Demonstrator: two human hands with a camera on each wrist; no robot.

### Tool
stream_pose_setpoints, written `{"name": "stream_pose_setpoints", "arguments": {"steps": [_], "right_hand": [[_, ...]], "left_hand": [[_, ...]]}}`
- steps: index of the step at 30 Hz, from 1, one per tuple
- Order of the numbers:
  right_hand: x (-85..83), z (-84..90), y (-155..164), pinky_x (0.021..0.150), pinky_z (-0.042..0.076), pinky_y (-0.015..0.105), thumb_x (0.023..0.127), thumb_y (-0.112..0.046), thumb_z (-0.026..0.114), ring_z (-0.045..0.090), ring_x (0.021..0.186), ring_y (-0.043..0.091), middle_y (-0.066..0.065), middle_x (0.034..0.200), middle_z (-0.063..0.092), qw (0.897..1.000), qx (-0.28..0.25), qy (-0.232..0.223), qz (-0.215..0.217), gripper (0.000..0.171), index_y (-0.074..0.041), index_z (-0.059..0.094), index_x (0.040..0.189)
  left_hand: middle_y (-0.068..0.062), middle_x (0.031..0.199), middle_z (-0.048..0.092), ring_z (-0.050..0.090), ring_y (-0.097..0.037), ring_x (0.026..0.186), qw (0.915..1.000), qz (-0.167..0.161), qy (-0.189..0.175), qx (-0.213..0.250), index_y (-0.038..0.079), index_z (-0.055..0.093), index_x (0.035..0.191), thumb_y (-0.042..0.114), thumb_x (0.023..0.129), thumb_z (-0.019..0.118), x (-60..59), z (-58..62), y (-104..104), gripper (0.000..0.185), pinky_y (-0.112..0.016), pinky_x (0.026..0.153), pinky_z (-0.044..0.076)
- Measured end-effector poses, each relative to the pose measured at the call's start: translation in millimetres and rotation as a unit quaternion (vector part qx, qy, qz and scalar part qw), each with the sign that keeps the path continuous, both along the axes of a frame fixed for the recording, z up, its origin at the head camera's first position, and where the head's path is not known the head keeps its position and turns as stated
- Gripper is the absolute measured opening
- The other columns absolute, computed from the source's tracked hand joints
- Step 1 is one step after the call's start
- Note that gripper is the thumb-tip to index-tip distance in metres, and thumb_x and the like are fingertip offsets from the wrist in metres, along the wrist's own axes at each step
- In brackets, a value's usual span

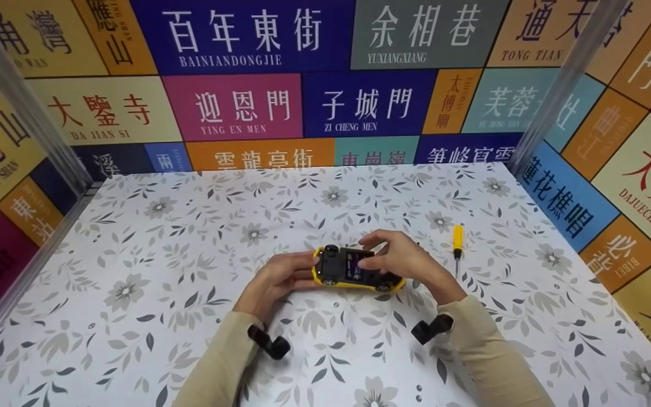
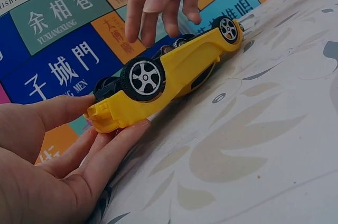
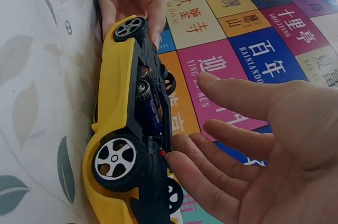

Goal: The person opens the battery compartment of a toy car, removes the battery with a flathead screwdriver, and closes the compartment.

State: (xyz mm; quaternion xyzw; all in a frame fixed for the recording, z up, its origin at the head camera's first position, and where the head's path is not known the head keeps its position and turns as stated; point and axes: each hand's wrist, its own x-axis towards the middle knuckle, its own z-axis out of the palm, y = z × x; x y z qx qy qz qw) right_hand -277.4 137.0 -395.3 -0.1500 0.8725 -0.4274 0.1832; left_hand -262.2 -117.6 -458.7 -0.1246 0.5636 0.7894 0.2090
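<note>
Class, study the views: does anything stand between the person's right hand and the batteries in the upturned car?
Nothing visible stands between the right hand and the batteries, which lie uncovered in the car. The left hand grips one end, clear of them; the screwdriver lies off to the right.

yellow-and-black toy car (image 2: 193,57), white grey-leafed tabletop (image 1: 190,226), beige sleeves (image 1: 218,356)

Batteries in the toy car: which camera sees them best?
The right wrist view looks into the toy car, so its batteries look biggest. The head view shows them small; the left wrist view shows only bits peeking over the side.
</note>
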Motion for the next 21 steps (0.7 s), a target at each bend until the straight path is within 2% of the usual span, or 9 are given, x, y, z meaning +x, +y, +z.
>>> {"name": "stream_pose_setpoints", "arguments": {"steps": [3, 8, 15, 21], "right_hand": [[0.9, -2.1, -2.2, 0.07, 0.058, 0.031, 0.087, -0.021, 0.079, 0.065, 0.087, 0.017, 0.013, 0.13, 0.065, 1.0, 0.021, 0.002, -0.003, 0.047, -0.011, 0.064, 0.13], [4.1, -4.7, -5.6, 0.073, 0.057, 0.03, 0.083, -0.022, 0.083, 0.064, 0.09, 0.019, 0.011, 0.125, 0.067, 0.998, 0.066, 0.02, -0.007, 0.046, -0.013, 0.069, 0.125], [7.0, -8.0, -11.2, 0.084, 0.057, 0.037, 0.081, -0.019, 0.084, 0.062, 0.101, 0.025, 0.015, 0.128, 0.064, 0.993, 0.103, 0.052, 0.003, 0.049, -0.009, 0.069, 0.127], [7.0, -10.6, -13.5, 0.094, 0.055, 0.043, 0.08, -0.018, 0.085, 0.062, 0.11, 0.028, 0.015, 0.125, 0.065, 0.992, 0.107, 0.074, 0.007, 0.048, -0.006, 0.07, 0.124]], "left_hand": [[-0.023, 0.109, 0.074, 0.075, -0.027, 0.085, 1.0, 0.0, -0.002, 0.003, -0.004, 0.057, 0.136, 0.001, 0.092, 0.066, 1.1, 0.1, -1.2, 0.046, -0.041, 0.083, 0.063], [-0.023, 0.11, 0.073, 0.075, -0.026, 0.089, 0.9999, -0.016, 0.004, 0.006, -0.005, 0.055, 0.137, 0.001, 0.092, 0.065, 2.0, 1.9, -1.3, 0.046, -0.041, 0.085, 0.062], [-0.023, 0.109, 0.074, 0.075, -0.026, 0.088, 0.9998, -0.018, 0.008, 0.008, -0.005, 0.055, 0.137, 0.001, 0.092, 0.065, 1.4, 0.7, -1.4, 0.047, -0.041, 0.085, 0.062], [-0.019, 0.104, 0.076, 0.075, -0.024, 0.086, 0.9998, -0.018, 0.012, 0.004, -0.005, 0.053, 0.139, 0.003, 0.093, 0.064, 1.6, 1.1, -1.9, 0.048, -0.039, 0.084, 0.063]]}}
